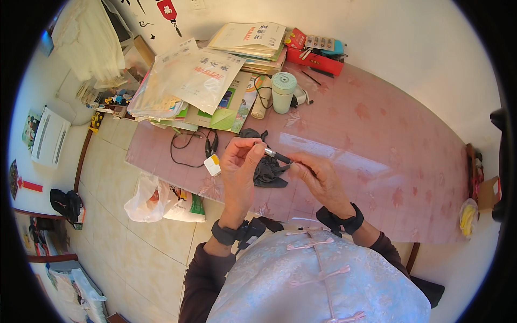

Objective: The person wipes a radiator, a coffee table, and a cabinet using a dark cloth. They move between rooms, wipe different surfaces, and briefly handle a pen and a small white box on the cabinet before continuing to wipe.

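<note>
A slim pen-like object (278, 155) with a silver section and a black barrel is held level between my hands, above the table. My left hand (241, 161) pinches its silver end between thumb and fingers. At the black end, the thumb and forefinger of my right hand (319, 177) grip the tip, which they partly hide. Beneath the object lies a crumpled dark grey cloth (270, 173) on the pink leaf-patterned table cover (347, 139). Close to my left hand sits a small white and yellow box-like item (213, 165), with a black cable (177, 161) beyond it.
Stacked notebooks (246, 38) and loose papers (198, 76) cover the far left of the table. Near them stand a pale green lidded cup (283, 93) and a beige cylinder (261, 103). A red box (315, 62) holds stationery. Plastic bags (161, 200) rest beside the table's left edge.
</note>
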